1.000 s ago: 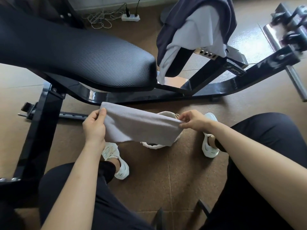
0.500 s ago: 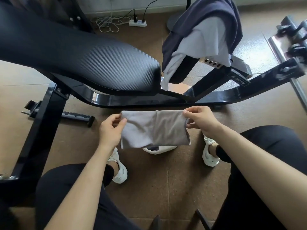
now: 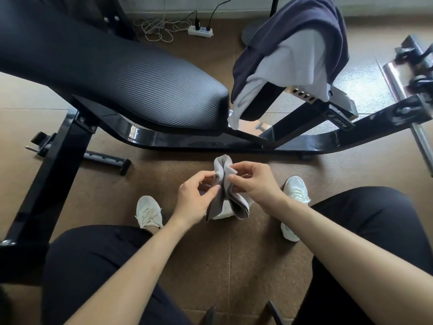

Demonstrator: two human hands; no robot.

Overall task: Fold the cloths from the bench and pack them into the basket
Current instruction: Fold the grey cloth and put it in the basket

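Basket (image 3: 222,211) mostly behind grey cloth (image 3: 220,166)

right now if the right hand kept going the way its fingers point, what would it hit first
The right hand points toward the person's left and pinches the folded grey cloth. Pushing on, it would likely meet the left hand just behind that cloth, though depth is unclear.

Left hand (image 3: 194,199) and right hand (image 3: 256,184) pinch grey cloth (image 3: 219,204), folded double, upright above floor (image 3: 234,266) between white shoes (image 3: 148,211). Dark cloth (image 3: 304,24) and pale cloth (image 3: 300,59) drape over black frame (image 3: 300,120) beyond.
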